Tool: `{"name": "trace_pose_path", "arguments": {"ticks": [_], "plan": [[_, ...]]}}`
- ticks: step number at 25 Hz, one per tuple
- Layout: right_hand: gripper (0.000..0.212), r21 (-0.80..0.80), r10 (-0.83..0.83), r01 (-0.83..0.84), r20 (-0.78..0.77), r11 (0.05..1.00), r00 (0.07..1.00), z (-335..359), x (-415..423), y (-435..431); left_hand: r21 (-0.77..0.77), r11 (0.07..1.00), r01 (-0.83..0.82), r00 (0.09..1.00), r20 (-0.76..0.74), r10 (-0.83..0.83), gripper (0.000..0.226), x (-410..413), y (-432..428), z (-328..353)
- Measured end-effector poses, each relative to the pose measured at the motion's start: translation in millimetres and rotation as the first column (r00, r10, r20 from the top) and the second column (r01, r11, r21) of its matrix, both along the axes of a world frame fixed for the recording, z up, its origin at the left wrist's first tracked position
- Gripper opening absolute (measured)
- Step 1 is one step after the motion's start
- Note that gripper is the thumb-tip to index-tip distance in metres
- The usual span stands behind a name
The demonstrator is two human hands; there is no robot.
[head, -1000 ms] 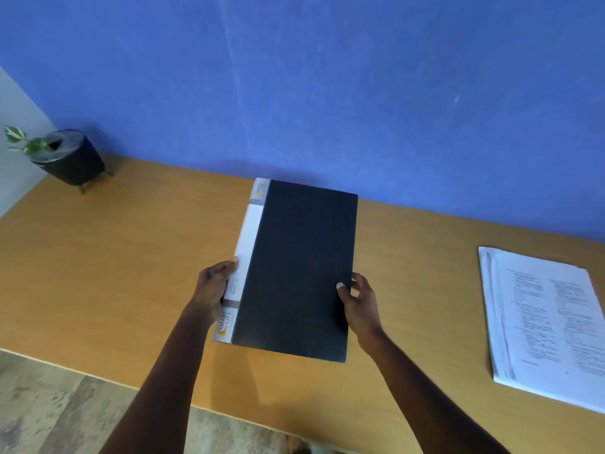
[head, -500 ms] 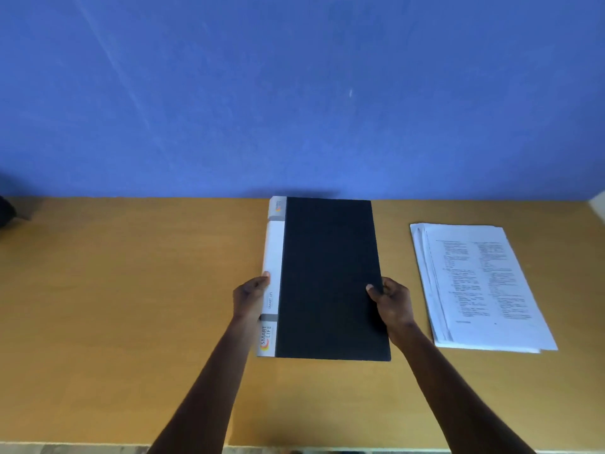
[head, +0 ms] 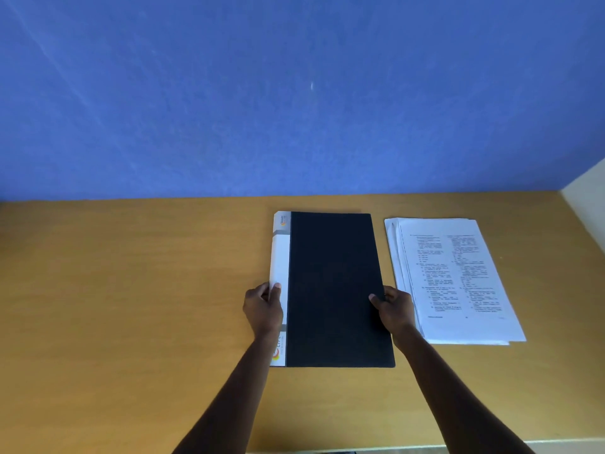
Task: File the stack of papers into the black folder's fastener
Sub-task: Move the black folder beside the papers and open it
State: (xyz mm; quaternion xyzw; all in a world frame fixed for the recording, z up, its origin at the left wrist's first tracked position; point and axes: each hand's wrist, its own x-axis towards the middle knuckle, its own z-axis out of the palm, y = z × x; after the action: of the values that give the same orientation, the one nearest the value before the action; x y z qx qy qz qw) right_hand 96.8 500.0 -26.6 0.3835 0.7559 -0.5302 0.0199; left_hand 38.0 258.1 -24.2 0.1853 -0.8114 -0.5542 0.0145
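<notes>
The black folder lies closed and flat on the wooden table, its white spine strip on the left. My left hand grips the spine edge, thumb on top. At the folder's right edge my right hand holds the cover, thumb on the black surface. The stack of printed papers rests just right of the folder, slightly fanned, touching neither hand. The fastener is hidden inside the closed folder.
A blue wall rises directly behind the table. A pale wall corner shows at the far right. The table's near edge runs along the bottom of the view.
The view has swung right and squared up; the plant pot has left the frame. Both hands keep hold of the folder, which now lies straight beside the papers.
</notes>
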Motion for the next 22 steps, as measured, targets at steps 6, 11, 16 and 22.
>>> {"name": "trace_pose_path", "arguments": {"ticks": [6, 11, 16, 22], "plan": [[0.016, 0.128, 0.037, -0.039, 0.02, 0.991, 0.999, 3, -5, 1, -0.174, 0.981, 0.087, 0.995, -0.033, -0.094, 0.035, 2, 2, 2], [0.018, 0.25, 0.078, -0.088, 0.051, 0.964, 0.996, 8, -5, -2, -0.276, 0.95, 0.144, 0.989, 0.005, -0.148, 0.022, 7, -5, -4], [0.022, 0.324, 0.067, -0.087, 0.071, 0.942, 0.995, 27, -10, -4, -0.221, 0.964, 0.151, 0.988, 0.047, -0.145, 0.027, 3, -10, 0], [0.015, 0.143, 0.061, -0.047, -0.094, 0.989, 0.994, 72, -9, -8, -0.309, 0.904, 0.295, 0.954, 0.047, -0.295, 0.041, 9, -26, 2]]}}
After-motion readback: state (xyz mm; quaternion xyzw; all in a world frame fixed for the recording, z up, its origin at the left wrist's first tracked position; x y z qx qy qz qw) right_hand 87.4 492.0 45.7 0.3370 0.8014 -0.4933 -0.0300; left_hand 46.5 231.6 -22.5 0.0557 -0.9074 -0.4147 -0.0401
